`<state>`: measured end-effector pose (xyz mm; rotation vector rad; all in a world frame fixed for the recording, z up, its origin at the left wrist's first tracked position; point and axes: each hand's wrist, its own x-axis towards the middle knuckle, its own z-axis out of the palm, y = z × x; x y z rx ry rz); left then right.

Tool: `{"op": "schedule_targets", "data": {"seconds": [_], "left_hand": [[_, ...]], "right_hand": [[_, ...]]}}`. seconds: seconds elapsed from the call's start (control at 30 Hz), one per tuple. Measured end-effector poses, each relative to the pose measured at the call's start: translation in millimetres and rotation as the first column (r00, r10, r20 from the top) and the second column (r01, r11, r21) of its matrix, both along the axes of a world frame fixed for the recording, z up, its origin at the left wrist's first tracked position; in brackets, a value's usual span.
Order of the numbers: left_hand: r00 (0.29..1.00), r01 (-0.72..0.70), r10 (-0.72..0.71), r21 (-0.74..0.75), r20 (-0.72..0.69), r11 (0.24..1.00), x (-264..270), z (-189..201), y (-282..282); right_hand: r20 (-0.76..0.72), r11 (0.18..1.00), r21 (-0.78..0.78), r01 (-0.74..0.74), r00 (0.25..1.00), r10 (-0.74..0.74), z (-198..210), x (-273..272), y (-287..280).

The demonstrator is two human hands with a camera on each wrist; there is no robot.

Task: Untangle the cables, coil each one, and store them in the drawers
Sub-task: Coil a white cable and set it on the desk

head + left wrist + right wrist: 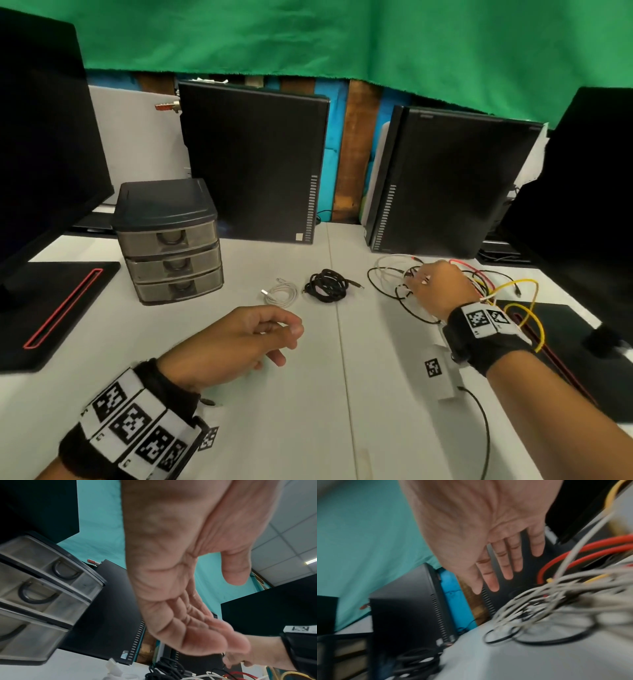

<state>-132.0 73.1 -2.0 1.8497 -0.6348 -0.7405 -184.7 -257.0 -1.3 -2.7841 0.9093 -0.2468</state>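
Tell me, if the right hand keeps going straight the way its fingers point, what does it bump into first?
Probably the tangled cables: the open right hand hovers over them, though depth is unclear.

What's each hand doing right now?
Left hand: open, holding nothing.
Right hand: open, fingers straight, over the tangled cables.

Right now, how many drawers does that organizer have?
3, stacked in the grey plastic drawer unit left of the coiled cables: top drawer, middle drawer, bottom drawer. All look closed.

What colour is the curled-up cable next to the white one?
Black, best seen from the head view.
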Motion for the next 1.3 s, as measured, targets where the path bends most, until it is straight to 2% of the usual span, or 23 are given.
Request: {"op": "schedule_targets", "data": {"seconds": [0.07,0.13,0.17,0.27,0.37,0.5,0.7,0.77,0.87,0.93,0.97,1.03,1.07,1.13,1.2,1.27,1.3], "left_hand": [[1.0,0.027,-0.027,-0.015,-0.01,1.0,-5,3,-13],[0.998,0.068,-0.068,-0.02,-0.002,0.998,-12,7,-30],[0.996,0.091,-0.091,-0.018,0.003,0.996,-15,10,-40],[0.987,0.164,-0.164,0.022,-0.003,0.986,-23,20,-77],[0.981,0.194,-0.192,0.057,-0.038,0.979,-28,27,-124],[0.995,0.095,-0.096,0.105,0.008,0.99,-17,24,-191],[0.981,-0.149,0.166,0.155,-0.098,0.977,14,5,-250],[0.98,-0.193,0.2,0.187,-0.022,0.963,27,-2,-264],[0.964,-0.211,0.15,0.284,0.221,0.935,44,-21,-285],[0.911,-0.2,-0.003,0.448,0.412,0.871,52,-41,-294],[0.856,-0.199,-0.128,0.549,0.5,0.812,52,-46,-295],[0.78,-0.241,-0.254,0.649,0.573,0.722,50,-50,-295],[0.754,-0.264,-0.276,0.66,0.596,0.704,50,-49,-295],[0.731,-0.313,-0.234,0.62,0.641,0.72,51,-40,-295],[0.708,-0.326,-0.141,0.497,0.692,0.804,53,-21,-295],[0.674,-0.319,0.038,0.245,0.737,0.915,49,10,-293],[0.648,-0.318,0.133,0.108,0.75,0.942,48,26,-292]], "right_hand": [[-0.101,0.999,-0.027,0.039,0.994,-0.041,-6,-17,-20],[-0.201,0.991,0.133,0.008,0.979,0.019,-14,-31,-29],[-0.206,0.973,0.231,-0.006,0.977,0.055,-16,-38,-29],[-0.079,0.925,0.378,-0.046,0.994,0.082,-22,-57,-24],[-0.019,0.916,0.393,-0.079,0.995,0.094,-37,-71,-23],[-0.036,0.921,0.383,-0.067,0.995,0.088,-46,-85,-22],[0.127,0.828,0.549,-0.11,0.991,0.047,-57,-101,-27],[0.136,0.804,0.58,-0.128,0.989,0.059,-61,-105,-29],[0.136,0.781,0.609,-0.138,0.988,0.069,-61,-108,-30],[0.15,0.767,0.625,-0.143,0.987,0.062,-60,-111,-30],[0.153,0.762,0.631,-0.145,0.986,0.061,-59,-112,-30],[0.163,0.762,0.631,-0.15,0.985,0.059,-57,-113,-29],[0.17,0.757,0.635,-0.153,0.984,0.056,-58,-113,-30],[0.185,0.749,0.643,-0.158,0.982,0.048,-59,-113,-31],[0.191,0.751,0.643,-0.151,0.981,0.034,-59,-115,-31],[0.195,0.76,0.639,-0.121,0.981,-0.008,-60,-116,-32],[0.192,0.773,0.626,-0.102,0.981,-0.026,-58,-117,-32]]}}
